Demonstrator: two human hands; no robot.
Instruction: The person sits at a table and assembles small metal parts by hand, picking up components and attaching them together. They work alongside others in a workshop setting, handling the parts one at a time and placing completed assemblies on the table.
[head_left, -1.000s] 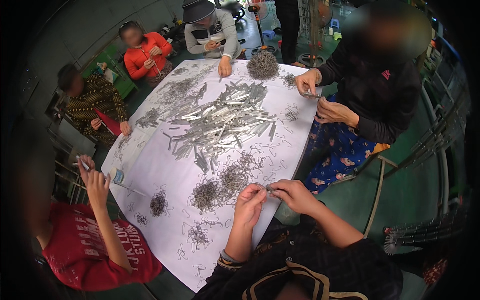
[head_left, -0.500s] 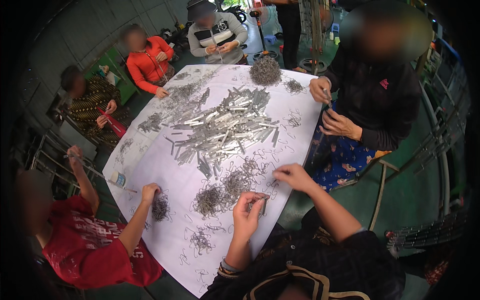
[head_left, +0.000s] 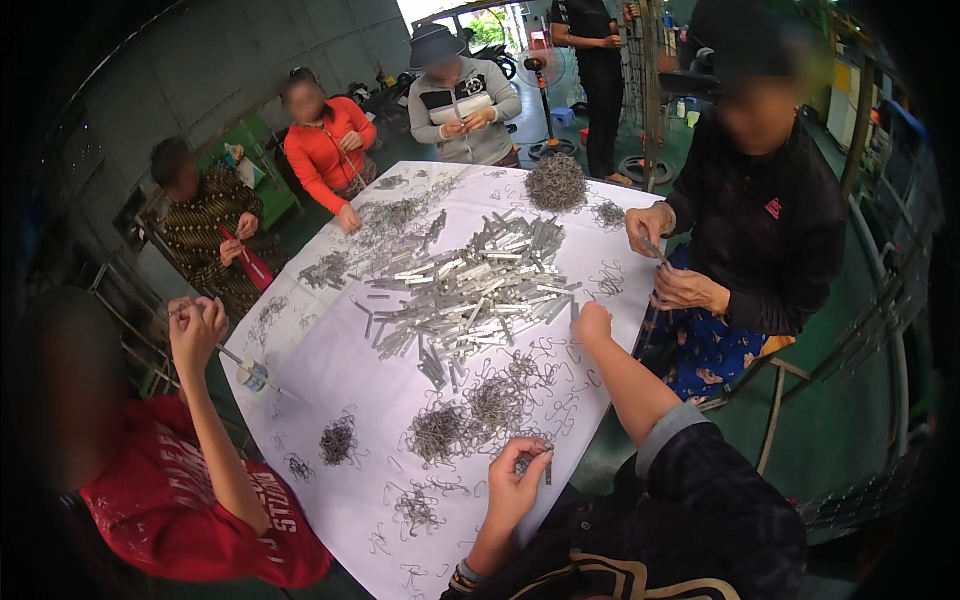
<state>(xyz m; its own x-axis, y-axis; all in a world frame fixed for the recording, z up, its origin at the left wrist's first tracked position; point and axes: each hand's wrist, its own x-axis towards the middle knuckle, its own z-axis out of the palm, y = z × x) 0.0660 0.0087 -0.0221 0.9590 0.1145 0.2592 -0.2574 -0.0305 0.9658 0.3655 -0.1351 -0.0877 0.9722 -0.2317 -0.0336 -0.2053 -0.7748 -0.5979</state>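
At the table's near edge, my left hand (head_left: 515, 485) is closed, pinching a short grey metal strip (head_left: 548, 468) between thumb and fingers. My right hand (head_left: 592, 324) is stretched out to the right side of the pile of flat metal strips (head_left: 470, 290). Its fingers look curled, and their tips are partly hidden. One loose strip (head_left: 574, 311) lies right beside them. Between my hands and the pile are tangled heaps of bent wire hooks (head_left: 437, 432), with single hooks scattered around.
A white-covered table (head_left: 330, 375) bears more hook heaps, including a large round one (head_left: 556, 183) at the far end. Several people sit around it, one in red (head_left: 200, 490) at left and one in black (head_left: 765, 230) at right. A small white container (head_left: 252, 376) stands at the left edge.
My right hand has moved forward from the scattered hooks to the strip pile's right edge. My left hand still holds its strip. The person in red has raised a hand off a hook heap.
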